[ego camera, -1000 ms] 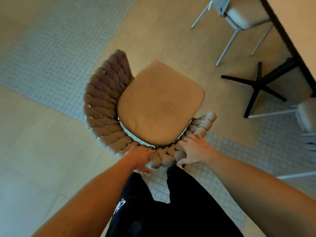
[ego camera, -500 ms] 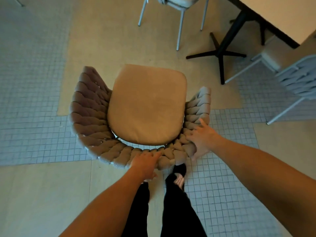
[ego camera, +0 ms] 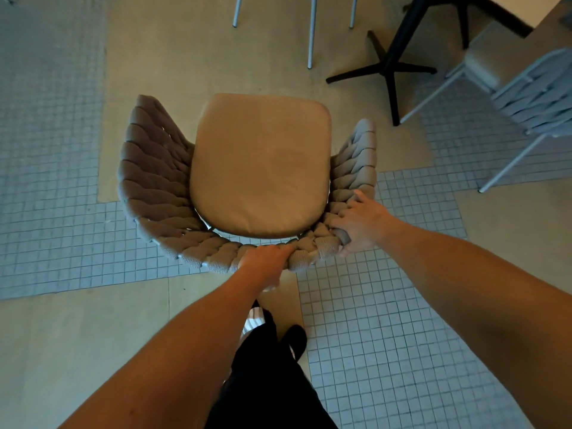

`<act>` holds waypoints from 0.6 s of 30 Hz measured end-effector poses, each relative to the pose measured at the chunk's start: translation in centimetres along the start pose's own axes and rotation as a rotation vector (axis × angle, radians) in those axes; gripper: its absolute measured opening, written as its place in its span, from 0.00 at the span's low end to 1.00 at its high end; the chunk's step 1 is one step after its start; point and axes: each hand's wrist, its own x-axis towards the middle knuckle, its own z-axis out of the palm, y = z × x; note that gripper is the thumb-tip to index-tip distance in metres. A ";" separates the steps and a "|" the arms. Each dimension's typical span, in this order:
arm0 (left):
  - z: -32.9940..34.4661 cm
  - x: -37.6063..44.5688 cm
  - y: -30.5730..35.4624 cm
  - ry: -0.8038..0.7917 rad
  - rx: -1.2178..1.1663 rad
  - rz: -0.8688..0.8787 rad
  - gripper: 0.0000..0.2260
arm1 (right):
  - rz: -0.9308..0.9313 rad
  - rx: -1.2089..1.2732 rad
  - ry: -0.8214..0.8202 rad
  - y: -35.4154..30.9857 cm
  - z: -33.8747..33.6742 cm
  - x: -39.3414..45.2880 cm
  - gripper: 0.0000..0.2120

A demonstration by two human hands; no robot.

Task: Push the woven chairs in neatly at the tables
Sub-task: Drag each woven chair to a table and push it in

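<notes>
Bare forearms, dark trousers

Both arms are sleeveless up to the frame edge; black trousers (ego camera: 266,382) and a dark shoe (ego camera: 296,339) lie below the fingers.

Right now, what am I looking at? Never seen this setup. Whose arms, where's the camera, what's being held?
There is no robot here: a person wears one wide-angle camera on the head, looking forward and down, so both bare arms reach in from the bottom of the picture. The left hand grips the back rim of a woven chair, and the right hand holds the rim at its right rear corner, fingers curled over the weave. The chair has a tan seat cushion and stands on the floor, part small tiles, part plain. Ahead to the right is a table on a black cross-shaped base, with another chair beside it. The dark shape below is the person's legs.
</notes>
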 end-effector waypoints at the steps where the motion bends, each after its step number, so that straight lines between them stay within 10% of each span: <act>1: 0.0 0.0 0.1 0.008 0.002 -0.003 0.39 | -0.004 -0.009 -0.005 0.0 0.0 0.0 0.40; 18: 2.5 -3.1 -8.4 -0.028 0.229 0.145 0.40 | 0.094 0.182 0.124 -9.9 1.0 0.9 0.32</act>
